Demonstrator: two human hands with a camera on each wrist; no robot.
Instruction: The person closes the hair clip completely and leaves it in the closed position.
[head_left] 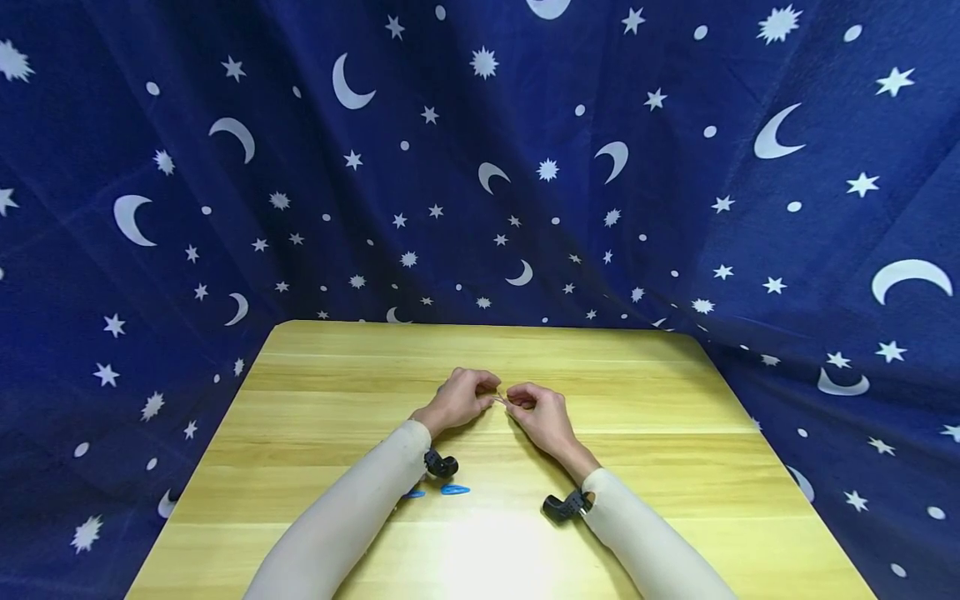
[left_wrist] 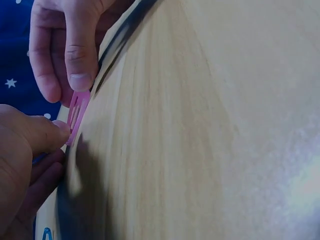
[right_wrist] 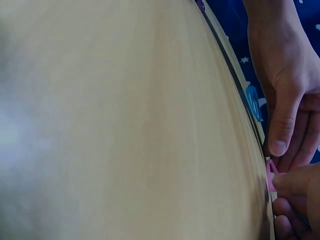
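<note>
A pink snap hair clip [left_wrist: 78,111] is held between both hands above the far middle of the table. My left hand [head_left: 459,397] pinches one end of it between thumb and fingers. At the other end, my right hand [head_left: 546,417] grips the clip with its thumb on top. From the right wrist, part of the pink clip [right_wrist: 270,175] shows between the hands, its two strips looking spread apart. Fingertips cover both ends of the clip. Nearer the body, beside the left forearm, lies a blue hair clip [head_left: 455,489].
Another blue clip [head_left: 414,493] is partly covered by the left forearm. A purple item [right_wrist: 200,5] appears at the top of the right wrist view. The wooden table [head_left: 645,383] backs onto a dark blue curtain [head_left: 480,125] with moons and stars.
</note>
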